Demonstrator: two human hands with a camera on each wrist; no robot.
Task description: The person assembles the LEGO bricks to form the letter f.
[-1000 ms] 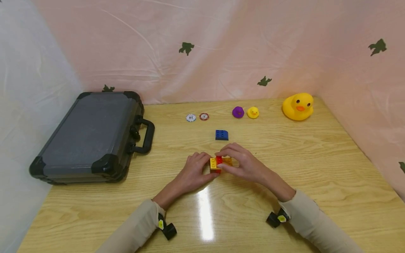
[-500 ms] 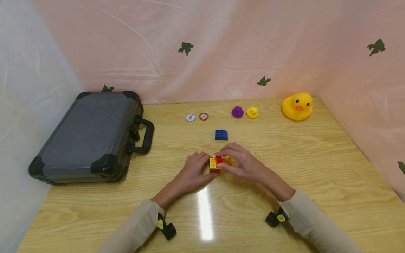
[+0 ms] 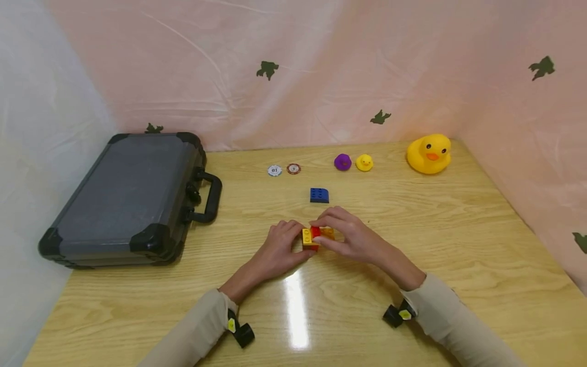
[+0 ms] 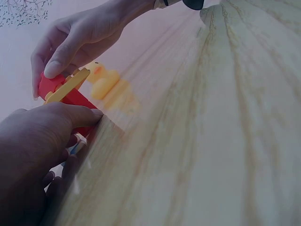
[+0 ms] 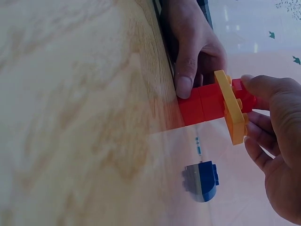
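Observation:
A small toy brick stack stands on the table between the two hands. Its lower part is red bricks (image 5: 202,103), crossed by a flat yellow plate (image 5: 229,108) that juts out on one side. A smaller red brick (image 5: 238,86) sits on top of the plate. My left hand (image 3: 278,251) grips the lower red bricks near the tabletop, thumb on the near side. My right hand (image 3: 352,235) pinches the top red brick between thumb and fingers. Beyond the hands lies a blue studded brick (image 3: 319,195) with one rounded corner, touched by neither.
A grey hard case (image 3: 124,199) with a black handle (image 3: 213,199) fills the table's left. Farther back are a white chip (image 3: 274,171), a red chip (image 3: 294,168), a purple duck (image 3: 342,162), a small yellow duck (image 3: 364,162) and a large yellow duck (image 3: 429,154).
The whole head view has shifted slightly. Both hands keep the same hold on the brick stack, and nothing else has visibly moved on the table.

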